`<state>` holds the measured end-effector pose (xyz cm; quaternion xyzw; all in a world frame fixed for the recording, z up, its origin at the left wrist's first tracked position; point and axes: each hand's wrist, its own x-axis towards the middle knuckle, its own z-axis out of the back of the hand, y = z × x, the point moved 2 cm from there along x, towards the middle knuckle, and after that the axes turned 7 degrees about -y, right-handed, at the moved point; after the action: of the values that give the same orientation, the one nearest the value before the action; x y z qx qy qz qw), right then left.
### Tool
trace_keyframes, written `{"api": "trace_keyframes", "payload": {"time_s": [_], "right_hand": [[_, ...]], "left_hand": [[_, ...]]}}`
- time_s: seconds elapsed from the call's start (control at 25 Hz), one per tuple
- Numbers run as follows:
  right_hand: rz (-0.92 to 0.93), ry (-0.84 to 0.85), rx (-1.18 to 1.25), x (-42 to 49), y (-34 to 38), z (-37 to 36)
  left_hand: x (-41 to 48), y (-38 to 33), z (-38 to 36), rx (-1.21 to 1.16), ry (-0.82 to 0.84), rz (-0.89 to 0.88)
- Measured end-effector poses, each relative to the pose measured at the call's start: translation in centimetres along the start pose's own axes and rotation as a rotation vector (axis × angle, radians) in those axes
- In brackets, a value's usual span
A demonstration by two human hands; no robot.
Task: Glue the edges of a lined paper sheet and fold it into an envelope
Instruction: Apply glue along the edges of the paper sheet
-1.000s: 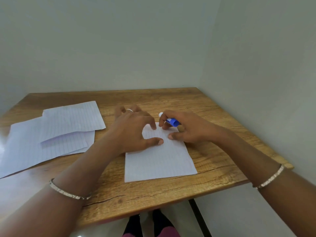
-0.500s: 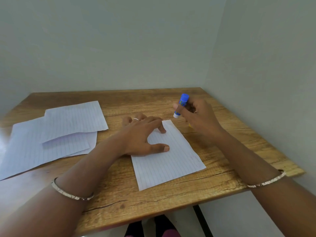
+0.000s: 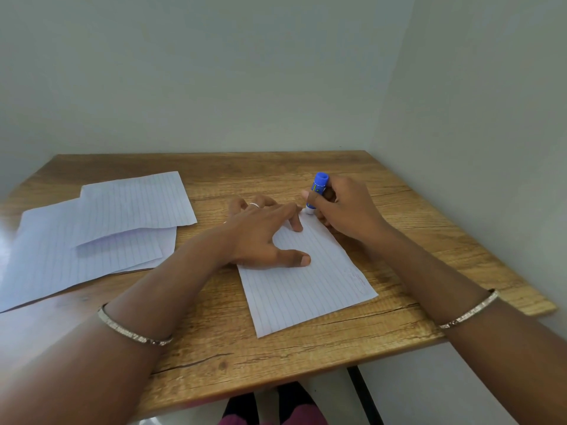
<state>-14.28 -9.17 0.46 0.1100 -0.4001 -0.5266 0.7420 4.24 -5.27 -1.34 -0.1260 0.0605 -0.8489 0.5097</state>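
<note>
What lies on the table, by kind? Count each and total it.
Lined paper sheets: 3 told apart: work sheet, top sheet at left, sheet under it; more may hide beneath.
Glue stick: 1
Total: 4

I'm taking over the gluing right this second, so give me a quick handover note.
Left hand presses flat on the lined sheet, pinning it to the table.
Right hand grips the blue glue stick, tip down at the sheet's far right corner.
Done: sheet laid out, no fold yet.
To do: glue the edges, fold into an envelope.
Spare sheets lie to the left.
</note>
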Motion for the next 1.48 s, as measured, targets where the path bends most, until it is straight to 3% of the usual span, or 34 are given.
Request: {"api": "trace_keyframes", "payload": {"time_s": [1.48], "right_hand": [[0.056,0.045,-0.085,-5.2,0.0,3.5]], "left_hand": [[0.2,0.1,0.1,0.009,0.026,0.014]]}}
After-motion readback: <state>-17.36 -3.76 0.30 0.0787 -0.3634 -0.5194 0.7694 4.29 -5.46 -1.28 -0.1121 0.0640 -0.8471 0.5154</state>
